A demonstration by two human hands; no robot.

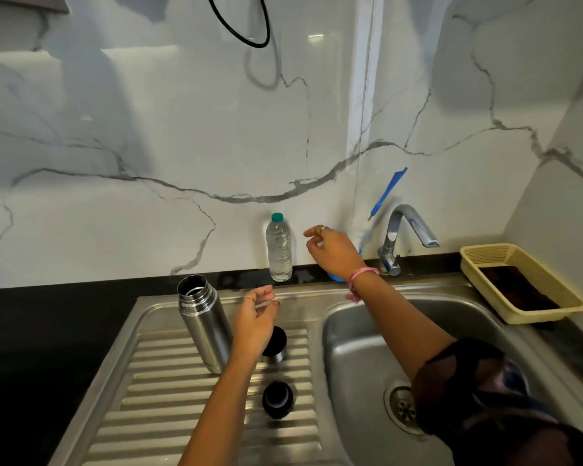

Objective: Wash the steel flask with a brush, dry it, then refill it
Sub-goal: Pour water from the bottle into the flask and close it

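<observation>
so flask [205, 322] stands upright, mouth open, left of centre on the drainboard [155, 391]. my left hand [254, 322] is just beside it, loosely curled, empty. right hand [334, 248], also empty, reaches upper centre toward the water bottle [279, 250].

No text, label, brand, number or sign can be read anywhere; the plastic water bottle [278, 248] and the steel flask [204, 322] show no legible print.
</observation>
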